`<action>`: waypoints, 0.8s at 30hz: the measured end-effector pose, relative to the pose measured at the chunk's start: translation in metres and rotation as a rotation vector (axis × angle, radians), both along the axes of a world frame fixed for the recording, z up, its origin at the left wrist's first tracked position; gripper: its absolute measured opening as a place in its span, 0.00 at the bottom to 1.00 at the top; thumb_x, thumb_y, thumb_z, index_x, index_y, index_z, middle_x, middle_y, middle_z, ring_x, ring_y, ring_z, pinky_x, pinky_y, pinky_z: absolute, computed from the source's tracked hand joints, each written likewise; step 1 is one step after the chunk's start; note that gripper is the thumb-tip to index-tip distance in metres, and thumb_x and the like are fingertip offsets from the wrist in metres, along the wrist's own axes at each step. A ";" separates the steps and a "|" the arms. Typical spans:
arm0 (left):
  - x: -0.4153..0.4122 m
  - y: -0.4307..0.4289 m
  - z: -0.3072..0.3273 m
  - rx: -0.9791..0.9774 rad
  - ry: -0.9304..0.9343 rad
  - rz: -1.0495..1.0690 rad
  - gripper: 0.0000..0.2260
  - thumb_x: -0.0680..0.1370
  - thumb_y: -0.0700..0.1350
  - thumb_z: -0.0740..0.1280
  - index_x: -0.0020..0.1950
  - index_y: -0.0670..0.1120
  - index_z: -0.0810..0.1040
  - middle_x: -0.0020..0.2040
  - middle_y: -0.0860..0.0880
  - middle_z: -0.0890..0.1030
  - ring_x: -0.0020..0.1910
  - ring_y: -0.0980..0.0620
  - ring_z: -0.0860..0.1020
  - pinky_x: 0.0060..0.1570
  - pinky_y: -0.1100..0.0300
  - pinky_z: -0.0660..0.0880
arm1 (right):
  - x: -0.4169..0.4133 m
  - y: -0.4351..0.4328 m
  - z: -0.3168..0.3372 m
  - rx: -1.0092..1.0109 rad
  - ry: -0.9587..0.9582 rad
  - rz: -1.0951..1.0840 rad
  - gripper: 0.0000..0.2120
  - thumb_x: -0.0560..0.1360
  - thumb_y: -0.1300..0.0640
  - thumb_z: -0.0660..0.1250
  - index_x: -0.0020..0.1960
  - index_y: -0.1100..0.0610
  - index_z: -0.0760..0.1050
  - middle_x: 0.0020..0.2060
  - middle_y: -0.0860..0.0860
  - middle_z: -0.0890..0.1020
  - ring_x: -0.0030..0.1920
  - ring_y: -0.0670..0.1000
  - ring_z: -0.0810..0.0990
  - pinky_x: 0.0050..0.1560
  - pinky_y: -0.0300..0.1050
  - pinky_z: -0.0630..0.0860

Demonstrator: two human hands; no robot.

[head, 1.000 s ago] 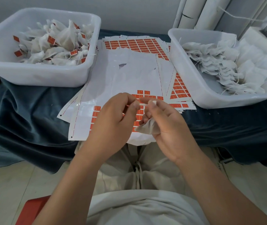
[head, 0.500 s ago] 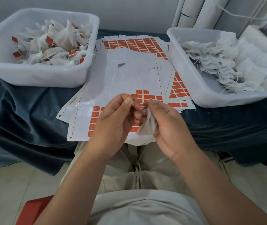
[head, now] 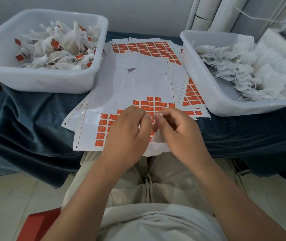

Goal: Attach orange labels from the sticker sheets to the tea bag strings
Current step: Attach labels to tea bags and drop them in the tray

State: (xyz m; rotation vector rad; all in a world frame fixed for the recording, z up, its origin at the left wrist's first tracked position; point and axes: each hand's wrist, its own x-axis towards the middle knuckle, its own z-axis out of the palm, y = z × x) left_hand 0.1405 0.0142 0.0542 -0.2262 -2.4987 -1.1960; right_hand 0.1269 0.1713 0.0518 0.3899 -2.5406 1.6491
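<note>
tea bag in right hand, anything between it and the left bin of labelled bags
Only the left hand, beside the tea bag on that side. Past it, flat sticker sheets lie under the path, and the near wall of the left bin must be lifted over.

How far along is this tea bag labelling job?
Done: the left bin holds a pile of labelled bags. In hand: the left hand and right hand pinch one tea bag over the sticker sheet. Left: the right bin holds many unlabelled bags, and orange labels remain on the sheet.
</note>
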 end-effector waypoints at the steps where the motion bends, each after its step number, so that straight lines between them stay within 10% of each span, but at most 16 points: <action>1: -0.001 0.001 0.000 0.106 -0.071 -0.018 0.18 0.84 0.47 0.60 0.34 0.52 0.65 0.31 0.56 0.68 0.33 0.55 0.68 0.33 0.63 0.63 | 0.002 -0.002 0.000 0.001 0.008 0.017 0.06 0.85 0.52 0.66 0.56 0.52 0.81 0.47 0.38 0.85 0.50 0.40 0.85 0.48 0.31 0.79; 12: -0.002 -0.007 -0.003 0.328 -0.117 0.019 0.19 0.83 0.41 0.63 0.33 0.47 0.63 0.28 0.55 0.68 0.29 0.58 0.66 0.30 0.66 0.65 | 0.005 -0.011 -0.002 -0.015 -0.034 0.081 0.10 0.86 0.54 0.63 0.52 0.55 0.81 0.43 0.45 0.85 0.45 0.45 0.84 0.46 0.37 0.79; 18: -0.006 -0.038 0.014 0.559 -0.130 -0.203 0.12 0.80 0.44 0.63 0.46 0.35 0.80 0.52 0.51 0.85 0.54 0.50 0.82 0.54 0.57 0.78 | 0.006 -0.014 -0.002 -0.274 -0.281 0.133 0.15 0.84 0.42 0.62 0.53 0.48 0.84 0.48 0.48 0.87 0.51 0.49 0.87 0.53 0.43 0.84; 21: -0.004 -0.056 0.022 0.710 -0.205 -0.242 0.13 0.78 0.48 0.64 0.38 0.44 0.82 0.39 0.46 0.83 0.43 0.45 0.82 0.52 0.49 0.79 | 0.027 -0.034 -0.021 -0.562 -0.759 0.034 0.20 0.79 0.36 0.67 0.45 0.51 0.87 0.44 0.53 0.88 0.45 0.53 0.87 0.42 0.44 0.83; 24: -0.003 -0.074 0.024 0.556 -0.318 -0.202 0.21 0.79 0.53 0.66 0.31 0.43 0.69 0.26 0.49 0.71 0.28 0.51 0.75 0.44 0.47 0.78 | 0.055 -0.066 -0.049 -0.722 -1.294 0.064 0.30 0.68 0.38 0.78 0.59 0.60 0.81 0.49 0.59 0.84 0.48 0.56 0.85 0.51 0.52 0.83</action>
